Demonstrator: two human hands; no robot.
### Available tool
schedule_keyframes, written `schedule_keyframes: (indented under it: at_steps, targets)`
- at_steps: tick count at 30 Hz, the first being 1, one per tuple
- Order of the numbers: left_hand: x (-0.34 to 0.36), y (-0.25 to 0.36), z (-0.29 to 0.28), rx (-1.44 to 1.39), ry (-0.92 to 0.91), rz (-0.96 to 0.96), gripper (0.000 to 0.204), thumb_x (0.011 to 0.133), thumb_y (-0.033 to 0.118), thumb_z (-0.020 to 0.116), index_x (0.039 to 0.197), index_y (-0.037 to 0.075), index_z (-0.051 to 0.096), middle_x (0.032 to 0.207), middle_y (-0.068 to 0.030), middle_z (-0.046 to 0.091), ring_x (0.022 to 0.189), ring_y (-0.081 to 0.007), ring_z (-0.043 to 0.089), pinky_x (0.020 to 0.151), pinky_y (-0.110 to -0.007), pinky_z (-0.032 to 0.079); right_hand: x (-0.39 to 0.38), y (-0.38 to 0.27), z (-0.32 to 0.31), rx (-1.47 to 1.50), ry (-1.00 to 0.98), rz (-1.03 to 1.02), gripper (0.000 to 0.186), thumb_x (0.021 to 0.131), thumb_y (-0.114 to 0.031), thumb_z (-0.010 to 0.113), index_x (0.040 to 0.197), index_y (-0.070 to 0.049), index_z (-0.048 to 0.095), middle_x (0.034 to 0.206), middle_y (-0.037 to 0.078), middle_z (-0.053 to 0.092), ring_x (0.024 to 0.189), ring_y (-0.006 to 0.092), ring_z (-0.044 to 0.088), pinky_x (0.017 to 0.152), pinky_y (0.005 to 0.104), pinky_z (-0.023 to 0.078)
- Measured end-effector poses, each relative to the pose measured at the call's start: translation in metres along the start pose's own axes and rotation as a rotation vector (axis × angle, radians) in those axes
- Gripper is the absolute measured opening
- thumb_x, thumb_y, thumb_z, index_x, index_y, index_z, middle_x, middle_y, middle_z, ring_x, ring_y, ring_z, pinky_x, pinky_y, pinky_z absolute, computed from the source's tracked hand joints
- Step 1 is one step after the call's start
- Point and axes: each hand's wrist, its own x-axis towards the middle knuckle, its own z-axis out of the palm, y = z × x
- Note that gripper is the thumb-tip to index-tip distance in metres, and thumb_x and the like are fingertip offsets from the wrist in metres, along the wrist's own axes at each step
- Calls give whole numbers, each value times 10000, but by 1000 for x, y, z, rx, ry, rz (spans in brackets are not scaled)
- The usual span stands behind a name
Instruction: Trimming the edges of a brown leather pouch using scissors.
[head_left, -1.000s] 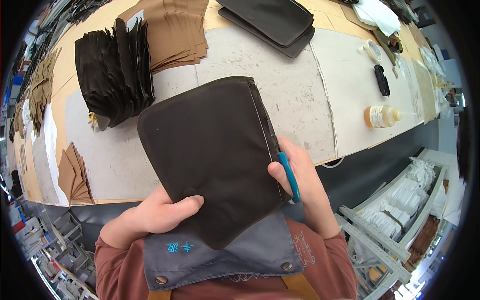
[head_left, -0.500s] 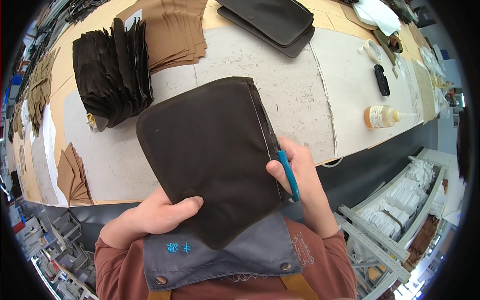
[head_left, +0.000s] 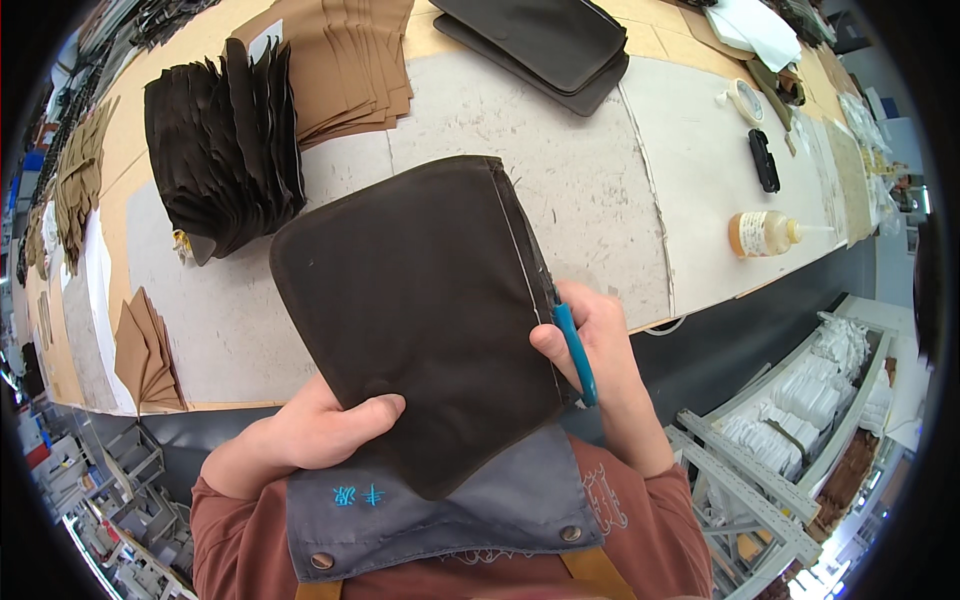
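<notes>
I hold a dark brown leather flap piece (head_left: 410, 290) with rounded corners over my grey apron (head_left: 440, 525); a pale stitched line and a raw, layered edge run down its right side. My left hand (head_left: 330, 425) grips its lower left, thumb on top and fingers hidden underneath. My right hand (head_left: 595, 350) is closed on blue-handled scissors (head_left: 572, 355) at the piece's right edge, thumb resting by the stitched line. The blades are mostly hidden along that edge.
The worktable (head_left: 230, 360) holds dark leather stacks (head_left: 220, 155), brown pieces (head_left: 355, 75), small brown pieces (head_left: 145, 350), two dark flaps (head_left: 540, 50), tape (head_left: 745, 100), a black tool (head_left: 764, 160) and a glue bottle (head_left: 760, 233). A metal rack (head_left: 750, 490) stands at lower right.
The leather piece has shifted very slightly leftward at its top. My right hand and the scissors moved a little, with the handle now a touch lower and more upright.
</notes>
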Motion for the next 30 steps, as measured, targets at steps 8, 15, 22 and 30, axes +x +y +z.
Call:
schedule_keyframes:
  at_steps: [8, 15, 22, 30]
  targets:
    - [0, -2, -2, 9, -4, -25, 322, 893, 51, 472, 1196, -45, 523, 1134, -80, 581, 1034, -151, 534, 908, -296, 423, 0, -3, 0, -28, 3, 18, 643, 720, -576, 728, 611, -27, 411, 511, 43, 361, 506, 124, 332, 461, 287, 359]
    - [0, 2, 0, -10, 2, -35, 331, 896, 54, 469, 1208, -49, 512, 1155, -83, 571, 1051, -153, 525, 920, -297, 414, -1, -3, 1, -25, 14, 59, 625, 712, -555, 743, 604, -30, 422, 500, 29, 358, 504, 107, 325, 456, 272, 357]
    - [0, 3, 0, 3, 22, -38, 330, 891, 46, 466, 1203, -51, 513, 1147, -82, 572, 1038, -150, 525, 911, -295, 417, 0, -2, 0, -25, 16, 7, 614, 727, -550, 736, 616, -26, 436, 510, 43, 379, 497, 130, 347, 465, 285, 371]
    - [2, 5, 1, 71, -27, -7, 318, 884, 38, 468, 1183, -54, 522, 1123, -82, 578, 1009, -145, 528, 889, -292, 427, 14, -14, -6, -168, -6, 25, 592, 739, -542, 725, 642, -23, 455, 519, 92, 426, 475, 210, 424, 493, 328, 406]
